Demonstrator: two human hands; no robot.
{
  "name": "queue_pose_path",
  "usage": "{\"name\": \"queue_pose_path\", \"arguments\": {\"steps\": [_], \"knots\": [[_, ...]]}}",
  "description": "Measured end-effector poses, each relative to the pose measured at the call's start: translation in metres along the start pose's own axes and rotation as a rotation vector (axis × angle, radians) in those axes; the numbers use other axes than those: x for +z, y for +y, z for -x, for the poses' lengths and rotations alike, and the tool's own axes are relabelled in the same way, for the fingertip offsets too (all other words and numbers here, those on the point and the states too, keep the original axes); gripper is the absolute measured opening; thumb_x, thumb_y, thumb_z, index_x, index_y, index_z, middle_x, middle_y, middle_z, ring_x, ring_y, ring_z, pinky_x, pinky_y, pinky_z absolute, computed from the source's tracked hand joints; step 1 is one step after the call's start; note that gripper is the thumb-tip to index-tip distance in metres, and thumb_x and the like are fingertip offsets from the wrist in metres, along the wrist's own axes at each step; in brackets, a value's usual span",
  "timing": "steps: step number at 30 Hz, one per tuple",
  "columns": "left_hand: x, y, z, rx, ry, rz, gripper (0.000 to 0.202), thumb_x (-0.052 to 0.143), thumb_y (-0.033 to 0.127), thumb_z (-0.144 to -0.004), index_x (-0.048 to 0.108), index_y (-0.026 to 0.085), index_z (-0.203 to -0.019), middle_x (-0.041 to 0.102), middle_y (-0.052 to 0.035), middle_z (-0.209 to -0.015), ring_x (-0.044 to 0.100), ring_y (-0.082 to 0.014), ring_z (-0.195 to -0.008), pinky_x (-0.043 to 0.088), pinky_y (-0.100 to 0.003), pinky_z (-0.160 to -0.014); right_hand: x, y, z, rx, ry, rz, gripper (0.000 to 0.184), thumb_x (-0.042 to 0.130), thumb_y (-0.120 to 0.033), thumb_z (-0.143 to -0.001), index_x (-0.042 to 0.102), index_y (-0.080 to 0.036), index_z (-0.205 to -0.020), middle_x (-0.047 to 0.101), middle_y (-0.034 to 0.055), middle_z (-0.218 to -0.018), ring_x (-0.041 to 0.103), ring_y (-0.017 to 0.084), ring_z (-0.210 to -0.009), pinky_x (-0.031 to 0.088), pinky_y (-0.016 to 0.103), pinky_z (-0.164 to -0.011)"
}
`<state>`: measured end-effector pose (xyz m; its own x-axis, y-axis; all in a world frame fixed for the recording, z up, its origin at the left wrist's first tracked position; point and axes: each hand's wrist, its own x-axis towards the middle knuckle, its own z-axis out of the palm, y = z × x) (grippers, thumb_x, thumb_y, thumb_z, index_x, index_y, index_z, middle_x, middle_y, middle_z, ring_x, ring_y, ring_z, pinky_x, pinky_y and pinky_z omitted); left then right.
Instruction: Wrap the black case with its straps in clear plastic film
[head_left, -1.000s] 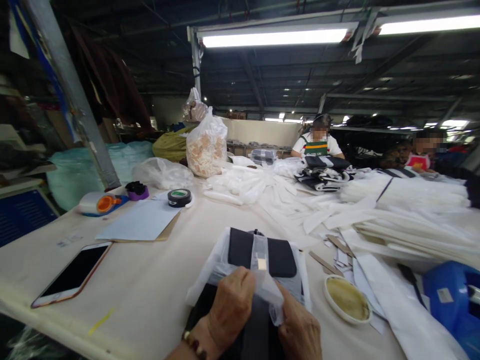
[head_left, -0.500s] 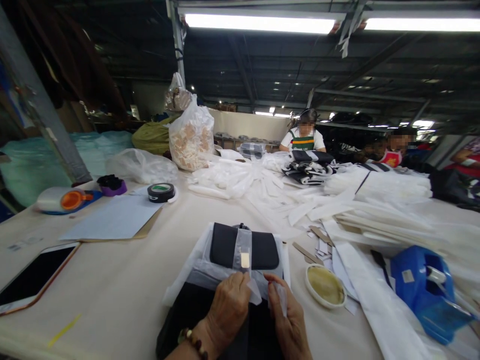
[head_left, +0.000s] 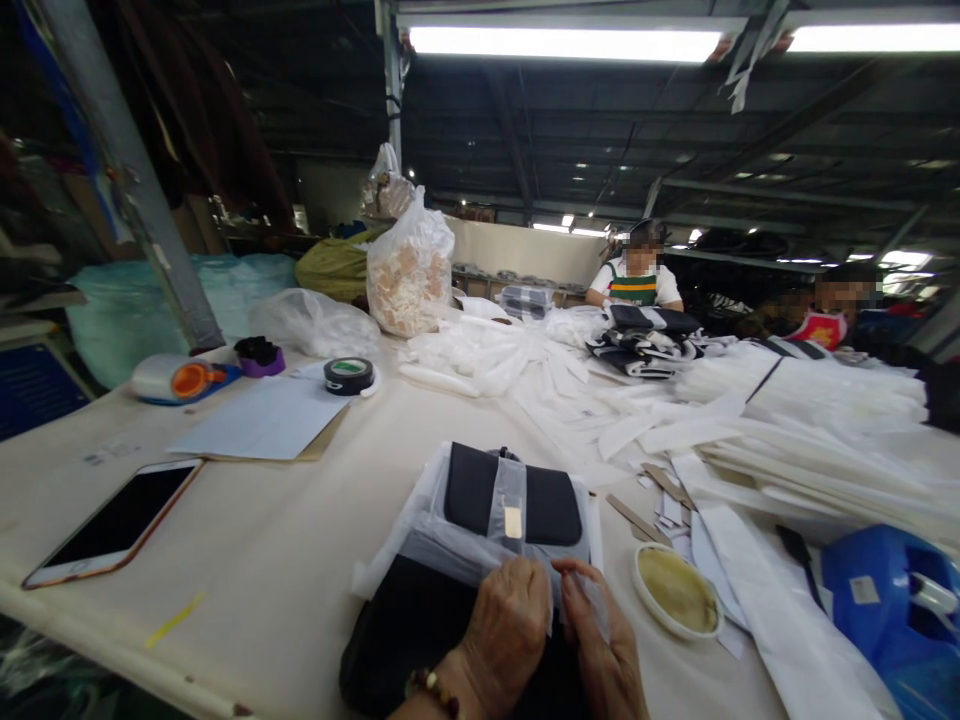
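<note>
A black bag lies on the table in front of me, its upper flap crossed by a translucent strip of white tissue paper. A small gold-coloured clasp shows on that strip. My left hand, with a beaded bracelet at the wrist, is closed over the lower part of the bag, its fingertips pinching the tissue paper. Close beside it, my right hand holds a loose end of the same tissue between thumb and fingers. The bag's lower part is partly hidden by both hands.
To the right are a white-rimmed dish of yellowish paste, a blue tape dispenser and piled white strips. A phone, paper sheets and black tape lie left. A person works across the table.
The view has turned slightly left, so everything sits further right in the picture. Both hands have drawn a little lower on the bag, away from the clasp, still gripping the tissue.
</note>
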<state>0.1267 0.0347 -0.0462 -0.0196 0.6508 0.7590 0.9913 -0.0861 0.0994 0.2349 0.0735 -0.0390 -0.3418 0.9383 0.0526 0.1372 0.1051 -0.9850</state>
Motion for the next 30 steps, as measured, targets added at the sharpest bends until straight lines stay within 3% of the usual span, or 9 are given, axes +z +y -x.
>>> {"name": "queue_pose_path", "arguments": {"steps": [3,9,14,18,21,26,28,30], "knots": [[0.002,0.004,0.001,-0.006,-0.023,0.018,0.026,0.03,0.001,-0.084,0.048,0.016,-0.075,0.055,-0.0039,-0.062,0.054,-0.0186,-0.052,0.047,-0.029,-0.047,-0.001,-0.001,-0.001,0.038,-0.022,-0.077,0.044,0.053,-0.057,-0.077,0.061,-0.017,-0.096,0.055,-0.002,-0.064,0.048,0.013,-0.056,0.042,0.022,-0.054],[-0.005,0.01,0.014,-0.005,-0.089,0.161,0.029,0.03,0.0,-0.078,0.052,0.011,-0.092,0.06,-0.0095,-0.075,0.058,-0.0207,-0.065,0.053,-0.033,-0.06,-0.006,-0.003,-0.003,0.122,-0.089,-0.25,0.043,0.058,-0.056,-0.075,0.058,-0.017,-0.094,0.04,-0.0069,-0.052,0.036,0.009,-0.047,0.031,0.02,-0.045],[-0.019,0.005,0.023,0.082,-0.288,0.266,0.042,0.041,0.007,-0.074,0.045,0.002,-0.116,0.057,-0.0212,-0.109,0.055,-0.0296,-0.102,0.05,-0.043,-0.087,-0.019,-0.012,-0.002,0.081,-0.234,-0.291,0.042,0.066,-0.049,-0.07,0.053,-0.018,-0.097,0.045,-0.0069,-0.056,0.036,0.008,-0.051,0.028,0.019,-0.049],[-0.028,0.0,0.021,0.072,-0.457,0.226,0.047,0.045,0.013,-0.078,0.041,0.003,-0.124,0.052,-0.0208,-0.121,0.05,-0.0311,-0.111,0.045,-0.043,-0.094,-0.028,-0.015,-0.007,0.046,-0.38,-0.303,0.053,0.077,-0.04,-0.056,0.05,-0.021,-0.098,0.053,-0.0053,-0.066,0.042,0.01,-0.059,0.03,0.02,-0.054],[-0.031,0.0,0.019,0.123,-0.577,0.215,0.039,0.043,0.016,-0.082,0.048,0.006,-0.12,0.052,-0.0182,-0.123,0.046,-0.0328,-0.117,0.041,-0.045,-0.098,-0.033,-0.014,-0.012,0.061,-0.517,-0.307,0.061,0.082,-0.031,-0.049,0.049,-0.024,-0.1,0.056,-0.0032,-0.079,0.046,0.012,-0.067,0.034,0.02,-0.057],[-0.026,0.002,0.023,0.123,-0.53,0.206,0.032,0.043,0.021,-0.087,0.052,0.012,-0.117,0.05,-0.0162,-0.126,0.046,-0.0314,-0.116,0.041,-0.044,-0.096,-0.039,-0.012,-0.017,0.094,-0.66,-0.401,0.07,0.086,-0.028,-0.043,0.05,-0.025,-0.104,0.055,-0.0026,-0.088,0.048,0.011,-0.074,0.036,0.021,-0.062],[-0.022,0.005,0.025,0.063,-0.482,0.208,0.034,0.048,0.024,-0.087,0.05,0.013,-0.118,0.05,-0.0145,-0.125,0.048,-0.0295,-0.112,0.043,-0.042,-0.094,-0.038,-0.012,-0.018,0.119,-0.648,-0.403,0.06,0.084,-0.029,-0.048,0.053,-0.024,-0.099,0.055,-0.0034,-0.083,0.047,0.01,-0.07,0.036,0.02,-0.06],[-0.019,0.007,0.026,0.007,-0.463,0.248,0.035,0.052,0.025,-0.085,0.049,0.016,-0.119,0.052,-0.0115,-0.122,0.05,-0.0272,-0.106,0.044,-0.041,-0.091,-0.036,-0.013,-0.018,0.131,-0.579,-0.323,0.037,0.079,-0.031,-0.06,0.057,-0.022,-0.087,0.055,-0.004,-0.074,0.046,0.009,-0.064,0.035,0.02,-0.058]]}}
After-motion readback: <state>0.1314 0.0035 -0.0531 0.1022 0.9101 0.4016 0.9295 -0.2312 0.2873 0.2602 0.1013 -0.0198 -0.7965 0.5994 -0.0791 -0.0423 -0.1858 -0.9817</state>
